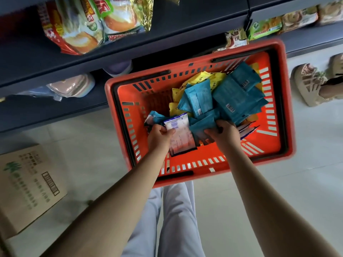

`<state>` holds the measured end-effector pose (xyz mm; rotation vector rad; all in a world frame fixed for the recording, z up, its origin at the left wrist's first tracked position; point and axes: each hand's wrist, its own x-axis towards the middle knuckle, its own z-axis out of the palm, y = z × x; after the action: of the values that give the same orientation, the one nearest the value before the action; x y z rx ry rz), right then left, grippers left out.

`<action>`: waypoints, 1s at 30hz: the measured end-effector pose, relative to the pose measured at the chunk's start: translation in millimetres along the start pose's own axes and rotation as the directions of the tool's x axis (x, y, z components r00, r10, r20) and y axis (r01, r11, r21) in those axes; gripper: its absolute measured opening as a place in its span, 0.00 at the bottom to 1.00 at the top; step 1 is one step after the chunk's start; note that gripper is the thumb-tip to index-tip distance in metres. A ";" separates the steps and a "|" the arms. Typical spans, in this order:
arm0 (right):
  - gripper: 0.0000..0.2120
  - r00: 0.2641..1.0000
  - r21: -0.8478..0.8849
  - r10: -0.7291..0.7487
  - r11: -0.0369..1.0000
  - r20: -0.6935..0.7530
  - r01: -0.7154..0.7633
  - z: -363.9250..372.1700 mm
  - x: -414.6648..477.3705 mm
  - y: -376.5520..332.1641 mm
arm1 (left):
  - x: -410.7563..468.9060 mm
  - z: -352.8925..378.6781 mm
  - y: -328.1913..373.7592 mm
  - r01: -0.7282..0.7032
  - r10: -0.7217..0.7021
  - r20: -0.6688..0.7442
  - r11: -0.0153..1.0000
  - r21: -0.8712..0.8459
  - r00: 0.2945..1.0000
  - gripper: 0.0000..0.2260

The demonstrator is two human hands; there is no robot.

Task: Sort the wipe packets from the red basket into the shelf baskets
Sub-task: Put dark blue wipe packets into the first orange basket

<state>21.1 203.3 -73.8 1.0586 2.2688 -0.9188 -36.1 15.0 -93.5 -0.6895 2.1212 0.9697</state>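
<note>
Pinching a white printed packet (181,134) in left grip (159,136), clutching crumpled teal packets (204,123) in right grip (225,133), both down inside red slatted plastic basket (222,170). Pale tiled floor (315,145) underneath, dark grey shop shelving (55,58) just behind, brown cardboard box (27,190) nearby.

A single wide-angle view from a camera worn on the person's head looks almost straight down. The red basket (289,108) fills the middle at close range, near enough to show barcodes on the packets (232,97). Both forearms enter from the bottom edge, and the left hand (160,136) and right hand (225,133) meet near the centre. A dark shelf (55,58) crosses the top edge. Pale floor (306,182) and the person's legs (176,219) lie below.
</note>
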 end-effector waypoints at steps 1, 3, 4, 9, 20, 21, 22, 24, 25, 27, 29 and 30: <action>0.17 1.000 0.006 -0.028 1.000 0.004 0.028 -1.9 -3.1 -1.2 | 0.9 -3.5 -1.1 -0.016 0.016 0.001 1.000 0.019 1.000 0.10; 0.13 0.998 0.037 -0.060 0.997 -0.004 0.061 -5.6 -10.5 -5.9 | -0.9 -12.4 -0.8 -0.060 0.061 -0.017 0.997 0.050 0.998 0.10; 0.12 0.998 0.055 -0.067 0.996 -0.021 0.068 -7.5 -13.9 -8.1 | -4.7 -17.4 1.8 -0.087 0.089 -0.037 0.995 0.052 0.995 0.10; 0.09 0.994 0.304 -0.030 0.951 -0.106 0.061 -27.5 -33.0 -27.8 | -24.5 -39.8 25.8 -0.215 0.212 -0.130 0.976 -0.011 0.969 0.08; 0.05 0.955 0.804 -0.170 0.516 -0.243 0.296 -186.4 -172.3 -159.6 | -184.5 -171.6 146.4 -0.214 0.268 -0.026 0.702 -0.679 0.963 0.04; 0.04 0.947 0.801 -0.182 0.505 -0.265 0.321 -201.4 -191.2 -173.5 | -203.9 -190.3 155.8 -0.193 0.257 -0.023 0.660 -0.726 0.966 0.08; 0.04 0.939 0.796 -0.192 0.498 -0.287 0.345 -214.3 -208.6 -187.1 | -223.8 -208.9 164.2 -0.173 0.260 -0.009 0.619 -0.766 0.966 0.12; 0.09 0.935 0.797 -0.214 0.488 -0.284 0.354 -234.7 -239.9 -215.8 | -262.7 -244.3 177.8 -0.150 0.320 0.035 0.534 -0.832 0.947 0.18; 0.14 0.934 0.796 -0.226 0.490 -0.277 0.355 -242.8 -255.5 -232.5 | -278.3 -261.2 181.4 -0.151 0.364 0.042 0.484 -0.862 0.930 0.23; 0.24 0.928 0.781 -0.241 0.503 -0.285 0.370 -255.3 -287.4 -266.9 | -309.4 -293.9 187.1 -0.160 0.436 0.042 0.417 -0.895 0.899 0.30; 0.30 0.912 0.772 -0.278 0.490 -0.301 0.405 -261.4 -316.9 -298.5 | -335.0 -326.1 191.5 -0.176 0.493 0.058 0.414 -0.893 0.868 0.30; 0.31 0.906 0.775 -0.297 0.477 -0.302 0.415 -262.2 -329.5 -312.5 | -347.2 -342.4 193.9 -0.188 0.510 0.059 0.419 -0.888 0.858 0.28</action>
<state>-66.8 88.4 430.2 0.9738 2.1742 -2.3448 -82.9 -84.5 419.6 -0.4411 1.3636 2.3123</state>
